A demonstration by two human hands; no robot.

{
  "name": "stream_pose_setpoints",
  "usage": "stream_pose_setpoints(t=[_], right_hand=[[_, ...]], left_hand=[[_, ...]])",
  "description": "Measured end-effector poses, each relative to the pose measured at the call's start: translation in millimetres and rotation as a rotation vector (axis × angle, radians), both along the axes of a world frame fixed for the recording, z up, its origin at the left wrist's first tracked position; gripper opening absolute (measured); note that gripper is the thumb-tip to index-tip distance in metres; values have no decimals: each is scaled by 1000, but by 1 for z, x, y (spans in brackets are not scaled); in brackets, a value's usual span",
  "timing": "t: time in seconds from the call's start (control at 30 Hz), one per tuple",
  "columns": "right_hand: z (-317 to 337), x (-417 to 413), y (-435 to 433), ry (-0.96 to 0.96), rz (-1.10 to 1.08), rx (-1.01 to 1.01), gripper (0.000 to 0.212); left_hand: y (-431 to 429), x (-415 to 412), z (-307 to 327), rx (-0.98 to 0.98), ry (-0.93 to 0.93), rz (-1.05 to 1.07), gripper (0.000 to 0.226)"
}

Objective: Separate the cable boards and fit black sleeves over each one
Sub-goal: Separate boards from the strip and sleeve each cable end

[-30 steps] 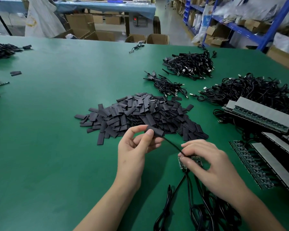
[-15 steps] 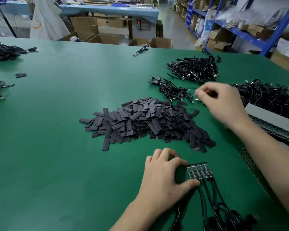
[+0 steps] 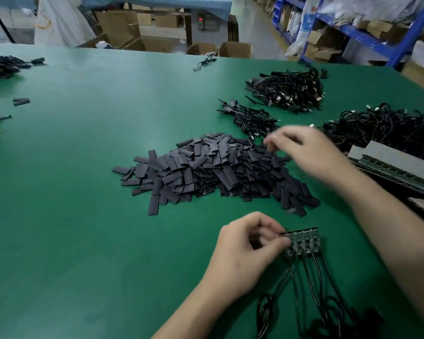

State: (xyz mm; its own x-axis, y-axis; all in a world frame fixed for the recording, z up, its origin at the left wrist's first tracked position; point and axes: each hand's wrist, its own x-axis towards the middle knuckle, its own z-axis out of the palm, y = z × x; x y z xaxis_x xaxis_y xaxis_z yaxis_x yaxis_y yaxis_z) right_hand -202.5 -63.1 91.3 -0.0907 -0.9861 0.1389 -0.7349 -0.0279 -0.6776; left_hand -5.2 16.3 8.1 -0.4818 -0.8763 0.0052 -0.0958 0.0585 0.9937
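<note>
Left hand (image 3: 245, 250) pinches dark board strip (image 3: 304, 241); right hand (image 3: 311, 152) blurred over flat black sleeves (image 3: 206, 172), grip unclear

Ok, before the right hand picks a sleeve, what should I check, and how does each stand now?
1. Left hand grips boards: ok.
2. Boards separated: not ok, they sit joined in a row.
3. Right hand over the sleeve pile: ok.
4. Right hand already holding a sleeve: cannot tell, it is blurred.
5. Cables clear of the pile: ok, they trail toward the person.
</note>
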Motion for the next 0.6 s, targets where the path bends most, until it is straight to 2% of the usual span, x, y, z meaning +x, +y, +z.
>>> stream_pose_setpoints(t=[0.1,0.2,0.27,0.33,0.53,0.6], right_hand=[[-25,0,73,-314,101,130,32],[-46,0,120,-465,133,184,48],[-59,6,131,-571,140,212,45],[-67,14,131,-616,103,177,34],[-76,20,135,-598,37,77,27],[-78,19,135,-636,48,64,16]], left_hand=[[-3,2,2,60,118,17,15],[-3,2,4,103,205,44,12],[-2,3,5,121,238,62,10],[0,3,5,125,252,75,10],[0,3,4,73,134,86,11],[-1,3,4,72,129,51,17]])
